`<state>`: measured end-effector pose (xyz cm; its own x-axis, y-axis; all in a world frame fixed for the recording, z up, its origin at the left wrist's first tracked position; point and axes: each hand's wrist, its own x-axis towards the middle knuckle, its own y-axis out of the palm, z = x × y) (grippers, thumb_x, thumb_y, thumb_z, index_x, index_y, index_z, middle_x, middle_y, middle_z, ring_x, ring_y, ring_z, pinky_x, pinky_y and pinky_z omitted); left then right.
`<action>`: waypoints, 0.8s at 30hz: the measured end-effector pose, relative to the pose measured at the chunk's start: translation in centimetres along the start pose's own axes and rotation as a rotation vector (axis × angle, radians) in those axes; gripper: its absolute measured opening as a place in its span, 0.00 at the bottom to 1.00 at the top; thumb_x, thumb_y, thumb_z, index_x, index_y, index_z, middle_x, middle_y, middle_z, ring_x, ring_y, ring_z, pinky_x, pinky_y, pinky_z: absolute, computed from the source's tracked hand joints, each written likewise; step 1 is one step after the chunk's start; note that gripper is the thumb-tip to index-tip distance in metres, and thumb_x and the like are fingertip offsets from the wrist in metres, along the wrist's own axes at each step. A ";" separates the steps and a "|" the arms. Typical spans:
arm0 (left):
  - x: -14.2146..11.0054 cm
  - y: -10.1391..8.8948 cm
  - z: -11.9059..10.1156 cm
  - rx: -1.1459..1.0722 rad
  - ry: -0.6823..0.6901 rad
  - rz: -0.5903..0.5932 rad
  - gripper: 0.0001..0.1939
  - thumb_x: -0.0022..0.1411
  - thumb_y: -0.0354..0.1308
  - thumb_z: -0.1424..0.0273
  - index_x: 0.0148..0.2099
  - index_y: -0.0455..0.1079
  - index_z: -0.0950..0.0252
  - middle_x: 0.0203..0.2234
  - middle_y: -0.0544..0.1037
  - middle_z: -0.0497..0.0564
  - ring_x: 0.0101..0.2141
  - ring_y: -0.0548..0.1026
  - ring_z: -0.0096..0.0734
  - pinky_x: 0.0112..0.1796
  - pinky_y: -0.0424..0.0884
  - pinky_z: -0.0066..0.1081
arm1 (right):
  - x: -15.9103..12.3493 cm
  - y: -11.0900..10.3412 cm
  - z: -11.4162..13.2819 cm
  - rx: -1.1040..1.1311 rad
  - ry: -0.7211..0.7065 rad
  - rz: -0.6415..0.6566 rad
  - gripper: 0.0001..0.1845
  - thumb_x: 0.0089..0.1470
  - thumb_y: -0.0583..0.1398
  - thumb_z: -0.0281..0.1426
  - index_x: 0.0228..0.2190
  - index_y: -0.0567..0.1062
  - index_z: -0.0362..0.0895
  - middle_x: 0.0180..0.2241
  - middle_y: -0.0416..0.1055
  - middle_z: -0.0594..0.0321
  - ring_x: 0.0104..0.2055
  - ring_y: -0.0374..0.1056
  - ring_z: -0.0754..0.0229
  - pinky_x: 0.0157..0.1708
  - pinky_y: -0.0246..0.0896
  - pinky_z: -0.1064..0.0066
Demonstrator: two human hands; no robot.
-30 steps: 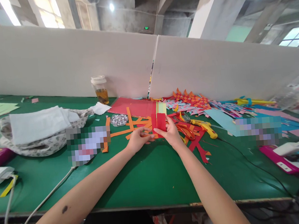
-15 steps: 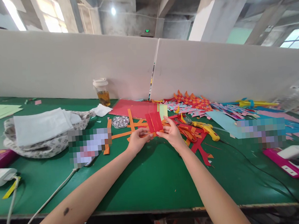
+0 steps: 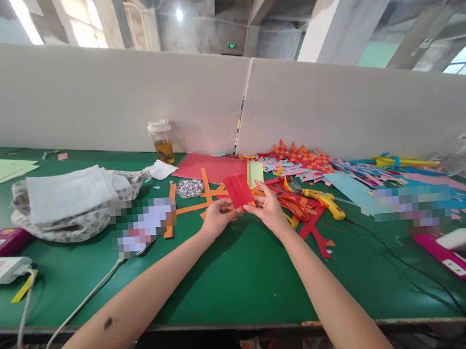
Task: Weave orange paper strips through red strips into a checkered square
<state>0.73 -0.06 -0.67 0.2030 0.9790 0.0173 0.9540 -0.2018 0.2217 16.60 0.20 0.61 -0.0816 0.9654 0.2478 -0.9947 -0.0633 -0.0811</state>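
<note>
A small piece of red paper (image 3: 238, 189), with lengthwise slits or strips in it, is held up above the table between both hands. My left hand (image 3: 219, 217) pinches its lower left corner between thumb and fingers. At the lower right, my right hand (image 3: 267, 207) grips it, thumb in front and fingers behind. A bit of orange shows at the paper's lower right edge. Orange paper strips (image 3: 191, 208) lie beyond my left hand. Beside my right hand are orange-handled scissors (image 3: 294, 207), partly hidden, and red strips (image 3: 315, 227).
A yellow glue gun (image 3: 328, 203) trails a black cord to the right. Left are a phone (image 3: 146, 227) on a cable and a cloth bag (image 3: 75, 224). A lidded cup (image 3: 161, 142) stands by the partition (image 3: 110, 98). Woven orange-red pieces (image 3: 302, 157) lie at the back right.
The red paper has tilted slightly in my hands, and its slits look more closed together. Both hands keep their hold. The whole view has shifted a little.
</note>
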 end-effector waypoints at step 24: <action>-0.2 0.0 0.0 0.067 0.049 0.055 0.17 0.44 0.65 0.64 0.36 0.69 0.67 0.27 0.77 0.52 0.29 0.76 0.31 0.26 0.70 0.24 | -0.2 -0.2 0.9 -0.036 0.052 -0.019 0.35 0.38 0.66 0.35 0.49 0.61 0.48 0.25 0.71 0.66 0.29 0.69 0.58 0.32 0.66 0.63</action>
<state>0.69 -0.29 -0.72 0.2455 0.9664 0.0758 0.9547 -0.2546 0.1539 16.71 -0.16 1.43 -0.0585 0.9781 0.1995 -0.9931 -0.0367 -0.1116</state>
